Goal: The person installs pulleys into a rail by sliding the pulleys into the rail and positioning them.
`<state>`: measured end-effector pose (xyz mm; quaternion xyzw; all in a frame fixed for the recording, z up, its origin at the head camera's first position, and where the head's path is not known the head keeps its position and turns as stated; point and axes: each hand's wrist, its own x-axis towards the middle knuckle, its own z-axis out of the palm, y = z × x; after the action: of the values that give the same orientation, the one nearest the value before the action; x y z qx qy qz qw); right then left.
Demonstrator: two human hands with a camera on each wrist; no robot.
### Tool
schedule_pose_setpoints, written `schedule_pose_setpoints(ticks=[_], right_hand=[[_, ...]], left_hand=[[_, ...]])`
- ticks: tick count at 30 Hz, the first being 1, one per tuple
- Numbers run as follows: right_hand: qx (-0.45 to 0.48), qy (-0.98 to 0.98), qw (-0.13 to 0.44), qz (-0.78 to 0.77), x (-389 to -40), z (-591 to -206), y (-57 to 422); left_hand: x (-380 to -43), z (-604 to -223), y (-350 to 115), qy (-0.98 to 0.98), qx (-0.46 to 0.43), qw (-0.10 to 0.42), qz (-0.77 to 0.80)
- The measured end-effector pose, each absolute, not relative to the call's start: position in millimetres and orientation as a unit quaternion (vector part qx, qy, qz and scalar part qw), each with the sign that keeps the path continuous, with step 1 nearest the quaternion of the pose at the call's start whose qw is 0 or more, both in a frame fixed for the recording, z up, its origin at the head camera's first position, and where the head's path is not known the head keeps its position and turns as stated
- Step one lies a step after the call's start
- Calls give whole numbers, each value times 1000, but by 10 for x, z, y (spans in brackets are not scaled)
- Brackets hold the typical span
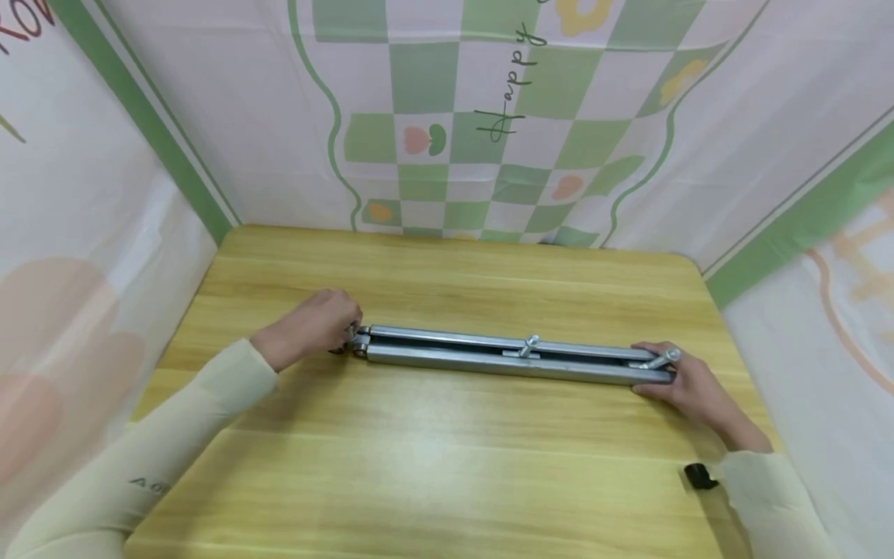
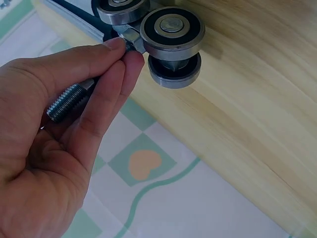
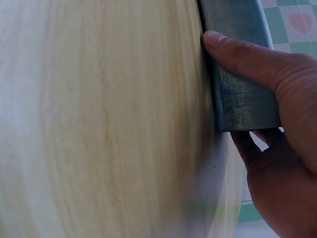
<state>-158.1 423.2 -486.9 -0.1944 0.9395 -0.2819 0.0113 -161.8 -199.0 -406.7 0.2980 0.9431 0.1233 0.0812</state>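
A long grey steel channel rail [image 1: 447,359] lies across the table, its slot facing up. At its left end, my left hand [image 1: 321,322] pinches a roller trolley [image 2: 172,37] with thumb and fingertips, close to its nut. The trolley has round bearing wheels, and its threaded bolt [image 2: 67,102] runs back under the fingers. Some wheels sit right at the rail's mouth. My right hand [image 1: 691,388] grips the rail's other end, thumb [image 3: 237,54] along the near side wall and fingers behind. Two more bolts stand tilted out of the slot, a middle bolt [image 1: 528,347] and an end bolt [image 1: 660,359].
The wood-grain table [image 1: 419,466] has rounded back corners. A patterned cloth [image 1: 475,140] hangs behind it, with more cloth at both sides. A small black object [image 1: 701,476] shows beside the right sleeve.
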Motion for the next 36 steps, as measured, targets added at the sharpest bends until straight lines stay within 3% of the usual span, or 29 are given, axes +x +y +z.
schedule_pose_setpoints(ticks=[36], right_hand=[[-194, 937, 7, -291, -1563, -4851, 4206]], left_hand=[[-1666, -4069, -1654, 943, 311, 83, 89]])
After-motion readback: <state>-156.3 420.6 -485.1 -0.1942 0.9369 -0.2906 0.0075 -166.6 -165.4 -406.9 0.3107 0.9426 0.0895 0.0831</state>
